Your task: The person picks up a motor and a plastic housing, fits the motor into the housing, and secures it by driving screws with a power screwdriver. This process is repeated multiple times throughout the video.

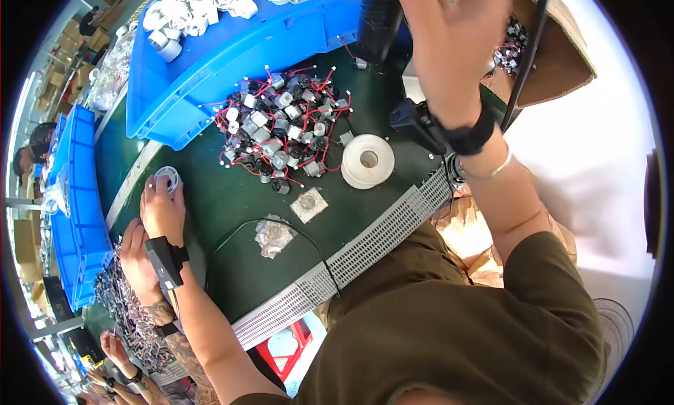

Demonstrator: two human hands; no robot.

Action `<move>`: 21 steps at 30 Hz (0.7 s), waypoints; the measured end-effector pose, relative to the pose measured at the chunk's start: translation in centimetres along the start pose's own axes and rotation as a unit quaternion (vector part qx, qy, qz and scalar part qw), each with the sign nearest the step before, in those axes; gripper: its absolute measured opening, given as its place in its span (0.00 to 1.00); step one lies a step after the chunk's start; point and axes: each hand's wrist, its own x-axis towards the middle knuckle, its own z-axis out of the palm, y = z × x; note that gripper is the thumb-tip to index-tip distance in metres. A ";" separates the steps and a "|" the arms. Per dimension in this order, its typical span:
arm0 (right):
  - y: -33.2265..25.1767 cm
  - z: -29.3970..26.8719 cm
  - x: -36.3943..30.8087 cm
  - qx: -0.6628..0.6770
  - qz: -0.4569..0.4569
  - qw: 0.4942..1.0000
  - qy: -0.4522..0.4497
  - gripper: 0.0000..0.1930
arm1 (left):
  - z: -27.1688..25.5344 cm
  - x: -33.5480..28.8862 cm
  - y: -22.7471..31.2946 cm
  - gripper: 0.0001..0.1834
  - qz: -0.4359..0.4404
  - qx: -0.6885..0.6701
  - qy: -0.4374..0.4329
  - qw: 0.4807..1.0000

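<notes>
Landmark is the motor pile point(281, 128). Far left of it and a bit nearer, the left hand point(161, 212) pinches a white cup point(167, 177), thumb and fingers bent around its near side. Cup's round open end faces up; long axis looks about upright, depth hard to judge. A co-worker's hand point(137, 257) is right beside, nearer the wearer.

Behind the pile, to its left: blue bin point(232, 64). Just in front of the pile: crumpled lump point(274, 238), then white block point(309, 204). Right of the pile: white spool point(357, 161), lying flat. Farther right, right hand point(460, 36), blurred, fingers cut off by the top edge, can't tell if spread or gripping. Cardboard box point(562, 78) is beyond it.

Step looks like handling the cup; next move probably calls for keeping it steady and upright.
</notes>
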 end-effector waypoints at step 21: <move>2.3 3.4 -3.2 0.000 0.225 0.877 -0.424 0.12 | 0.9 36.8 14.0 0.18 0.315 -0.046 -0.112 0.941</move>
